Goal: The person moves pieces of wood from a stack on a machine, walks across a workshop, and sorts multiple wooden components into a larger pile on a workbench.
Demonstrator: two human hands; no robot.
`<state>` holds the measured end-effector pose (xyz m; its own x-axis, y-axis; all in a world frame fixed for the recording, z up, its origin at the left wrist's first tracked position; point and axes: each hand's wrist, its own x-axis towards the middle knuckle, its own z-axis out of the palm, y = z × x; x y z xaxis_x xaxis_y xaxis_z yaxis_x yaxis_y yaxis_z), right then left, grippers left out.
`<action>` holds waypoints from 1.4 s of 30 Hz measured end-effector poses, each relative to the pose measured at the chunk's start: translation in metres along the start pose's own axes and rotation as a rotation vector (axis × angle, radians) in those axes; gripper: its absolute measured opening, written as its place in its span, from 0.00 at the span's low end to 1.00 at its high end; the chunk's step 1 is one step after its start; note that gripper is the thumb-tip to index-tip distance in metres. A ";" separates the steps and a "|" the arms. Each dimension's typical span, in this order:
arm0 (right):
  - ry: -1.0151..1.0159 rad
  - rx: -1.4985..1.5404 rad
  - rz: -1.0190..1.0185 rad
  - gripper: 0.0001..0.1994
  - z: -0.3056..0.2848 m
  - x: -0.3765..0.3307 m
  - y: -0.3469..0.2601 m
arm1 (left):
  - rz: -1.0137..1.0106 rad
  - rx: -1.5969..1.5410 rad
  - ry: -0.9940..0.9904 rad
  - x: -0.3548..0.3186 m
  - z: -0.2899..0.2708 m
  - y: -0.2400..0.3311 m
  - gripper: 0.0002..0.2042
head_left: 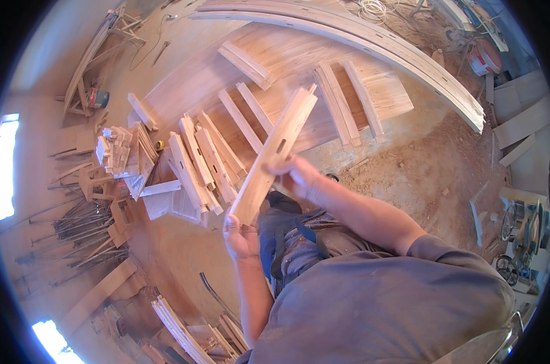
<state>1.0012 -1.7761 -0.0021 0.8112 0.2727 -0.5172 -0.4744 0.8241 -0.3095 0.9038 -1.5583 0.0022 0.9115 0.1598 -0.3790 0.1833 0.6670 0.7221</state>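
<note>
A wooden rail [264,173] with a slot cut through its face and a stepped, tenon-like far end slants up in front of me. My left hand [243,238] is closed around its near end, thumb along the edge. Farther up, my right hand [296,176] grips its right side just below the slot; some of those fingers are hidden behind the wood. Beyond it, a pair of narrow strips [241,121] lies on a broad wooden panel [196,76]. Several similar slotted rails [205,159] are laid side by side to the left of my hands.
More rails [335,106] rest on the panel's right part. Long slotted beams [372,39] span the far side. Small wood blocks [114,148] are stacked at left near a yellow tape measure [159,145]. Metal clamps [84,233] pile up at far left; a wheeled machine [523,236] stands at right.
</note>
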 end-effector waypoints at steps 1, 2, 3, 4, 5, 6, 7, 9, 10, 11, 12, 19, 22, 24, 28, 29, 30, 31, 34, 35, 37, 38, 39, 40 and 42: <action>-0.103 0.097 0.063 0.26 -0.008 -0.004 0.010 | -0.022 0.014 0.007 -0.004 0.005 -0.010 0.28; -0.094 0.067 0.087 0.25 -0.014 -0.006 0.016 | -0.044 0.030 0.018 -0.008 0.008 -0.017 0.28; -0.084 0.037 0.110 0.25 -0.020 -0.007 0.020 | -0.071 0.030 0.026 -0.013 0.010 -0.023 0.27; -0.071 0.006 0.129 0.25 -0.026 -0.006 0.021 | -0.102 0.028 0.029 -0.016 0.010 -0.028 0.26; -0.062 0.016 0.130 0.24 -0.032 -0.006 0.019 | -0.135 0.026 0.032 -0.018 0.010 -0.033 0.26; -0.066 0.022 0.135 0.24 -0.038 -0.004 0.016 | -0.170 0.025 0.034 -0.018 0.011 -0.037 0.25; -0.068 0.026 0.145 0.23 -0.040 -0.006 0.013 | -0.230 0.035 0.007 -0.020 0.015 -0.040 0.24; -0.027 -0.008 0.169 0.24 -0.041 -0.006 0.007 | -0.313 0.105 -0.040 -0.019 0.016 -0.051 0.24; 0.003 -0.028 0.169 0.24 -0.040 -0.005 0.006 | -0.349 0.142 -0.064 -0.016 0.019 -0.053 0.24; 0.032 -0.048 0.168 0.25 -0.041 -0.003 0.005 | -0.405 0.163 -0.153 -0.010 0.022 -0.055 0.24; 0.062 -0.068 0.167 0.25 -0.042 -0.001 0.003 | -0.437 0.160 -0.177 -0.005 0.026 -0.056 0.24; 0.158 -0.329 0.044 0.38 -0.047 0.032 0.007 | -0.651 0.158 -0.211 0.050 0.022 -0.071 0.21; 0.196 -0.328 0.018 0.38 -0.057 0.051 0.013 | -0.665 0.220 -0.203 0.062 0.011 -0.076 0.20; 0.188 -0.265 0.056 0.39 -0.057 0.060 0.014 | -0.677 0.251 -0.220 0.074 0.007 -0.075 0.20; 0.187 -0.185 0.094 0.44 -0.057 0.078 0.015 | -0.681 0.317 -0.222 0.090 0.015 -0.064 0.21; 0.170 -0.176 0.096 0.44 -0.061 0.084 0.016 | -0.672 0.347 -0.208 0.094 0.016 -0.062 0.22; 0.152 -0.166 0.097 0.45 -0.063 0.088 0.016 | -0.663 0.377 -0.194 0.097 0.016 -0.061 0.23; 0.145 -0.167 0.096 0.45 -0.060 0.093 0.016 | -0.650 0.407 -0.180 0.101 0.016 -0.060 0.24; 0.110 -0.165 0.088 0.44 -0.054 0.103 0.015 | -0.636 0.397 -0.198 0.112 0.016 -0.057 0.27; 0.090 -0.163 0.084 0.44 -0.054 0.106 0.014 | -0.636 0.397 -0.206 0.115 0.016 -0.056 0.28; 0.062 -0.163 0.081 0.44 -0.052 0.112 0.012 | -0.634 0.399 -0.222 0.121 0.018 -0.053 0.29; 0.055 -0.164 0.082 0.43 -0.050 0.114 0.010 | -0.630 0.397 -0.221 0.124 0.018 -0.052 0.30; 0.048 -0.166 0.084 0.43 -0.048 0.116 0.009 | -0.625 0.396 -0.220 0.126 0.018 -0.052 0.30; 0.027 -0.145 0.086 0.44 -0.050 0.117 0.008 | -0.626 0.397 -0.217 0.126 0.019 -0.052 0.31; -0.017 -0.102 0.091 0.45 -0.056 0.120 0.007 | -0.614 0.381 -0.198 0.128 0.022 -0.052 0.33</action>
<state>1.0760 -1.7656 -0.1111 0.7682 0.3531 -0.5340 -0.5781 0.7409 -0.3418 1.0194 -1.5888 -0.0708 0.6470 -0.3181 -0.6929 0.7623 0.2905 0.5784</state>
